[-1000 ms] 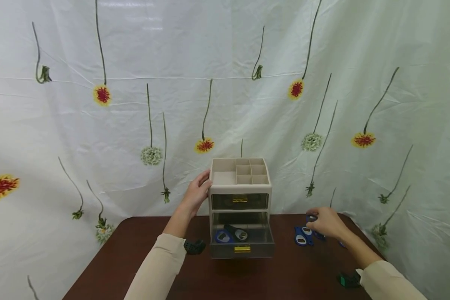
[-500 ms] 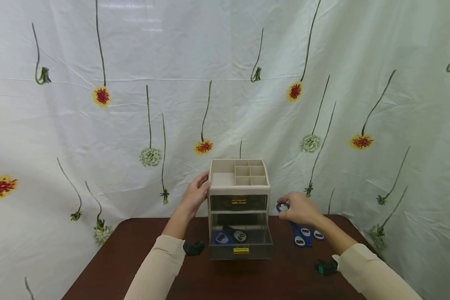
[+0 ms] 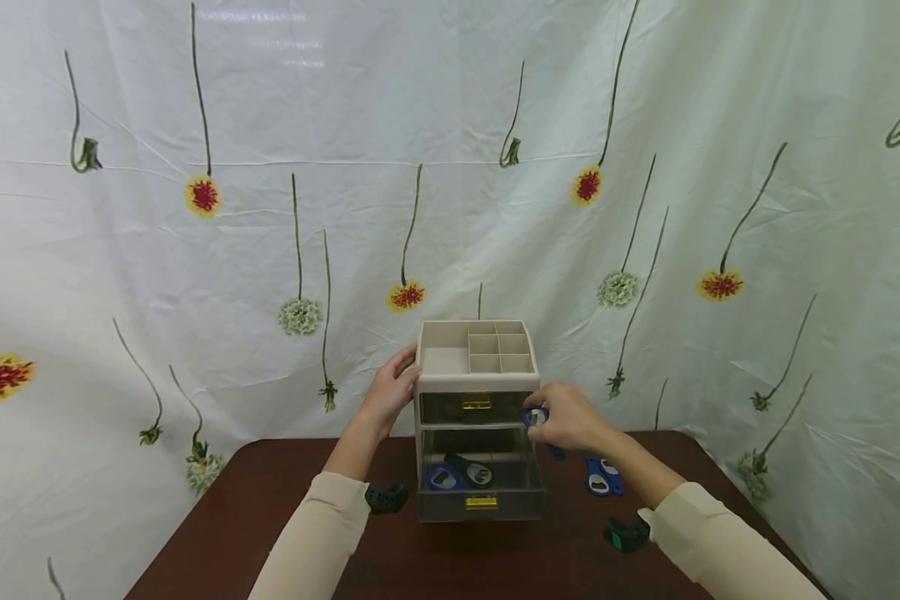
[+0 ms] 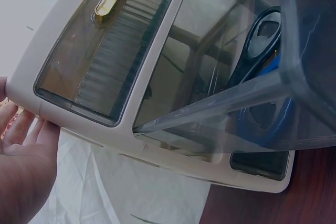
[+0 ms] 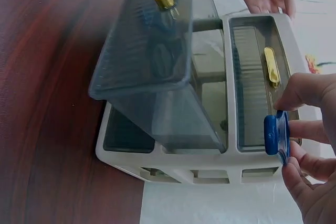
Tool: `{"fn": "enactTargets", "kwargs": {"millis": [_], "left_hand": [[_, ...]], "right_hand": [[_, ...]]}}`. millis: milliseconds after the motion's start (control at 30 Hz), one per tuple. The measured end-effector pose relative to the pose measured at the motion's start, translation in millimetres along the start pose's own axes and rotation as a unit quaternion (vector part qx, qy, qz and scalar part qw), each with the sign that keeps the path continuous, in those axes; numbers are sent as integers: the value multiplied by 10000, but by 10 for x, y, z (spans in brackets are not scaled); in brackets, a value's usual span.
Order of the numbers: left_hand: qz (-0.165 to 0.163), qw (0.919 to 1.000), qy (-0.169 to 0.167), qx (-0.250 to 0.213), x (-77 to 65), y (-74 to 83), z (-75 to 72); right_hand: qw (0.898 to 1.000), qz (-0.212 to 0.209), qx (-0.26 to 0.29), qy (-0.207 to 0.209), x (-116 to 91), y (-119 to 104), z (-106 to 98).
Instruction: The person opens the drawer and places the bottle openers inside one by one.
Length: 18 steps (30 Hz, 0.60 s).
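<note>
A cream drawer organizer [image 3: 441, 382] stands on the table, its smoky clear middle drawer [image 3: 518, 506] pulled out. Inside that drawer lie a blue bottle opener [image 3: 442, 478] and a dark bottle opener [image 3: 479, 475]. My left hand [image 3: 392, 390] rests against the organizer's left side, fingers along its wall, as the left wrist view also shows. My right hand [image 3: 567, 417] pinches another blue bottle opener [image 5: 271, 135] between thumb and fingertips. It is in front of the top drawer's right end, above the pulled-out drawer.
More blue bottle openers [image 3: 598, 482] lie on the dark brown table [image 3: 300, 533] right of the organizer. The top drawer [image 3: 450, 407] is closed, with a gold handle. Divided compartments [image 3: 501, 342] are on top. A flower-print cloth [image 3: 360, 250] hangs behind.
My right hand has lifted a blue bottle opener from the group at the right and carried it left to the organizer's front. The left hand has stayed at the organizer's side.
</note>
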<state>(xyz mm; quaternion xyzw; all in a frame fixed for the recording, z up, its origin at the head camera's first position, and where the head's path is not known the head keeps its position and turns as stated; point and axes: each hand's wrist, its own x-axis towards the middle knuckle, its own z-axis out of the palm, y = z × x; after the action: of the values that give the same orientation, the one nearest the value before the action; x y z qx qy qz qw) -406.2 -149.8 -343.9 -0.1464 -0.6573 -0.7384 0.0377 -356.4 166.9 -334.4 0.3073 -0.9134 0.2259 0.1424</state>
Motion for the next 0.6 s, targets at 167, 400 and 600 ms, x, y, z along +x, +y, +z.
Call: {"fn": "enactTargets", "kwargs": {"millis": [167, 400, 600], "left_hand": [[-2, 10000, 49, -46, 8, 1, -6], [31, 10000, 1, 0, 7, -17, 7], [-5, 10000, 55, 49, 13, -12, 3]], "right_hand": [[9996, -269, 36, 0, -8, -50, 121], [9992, -340, -230, 37, 43, -162, 365], [9987, -311, -383, 104, 106, -200, 476]]}}
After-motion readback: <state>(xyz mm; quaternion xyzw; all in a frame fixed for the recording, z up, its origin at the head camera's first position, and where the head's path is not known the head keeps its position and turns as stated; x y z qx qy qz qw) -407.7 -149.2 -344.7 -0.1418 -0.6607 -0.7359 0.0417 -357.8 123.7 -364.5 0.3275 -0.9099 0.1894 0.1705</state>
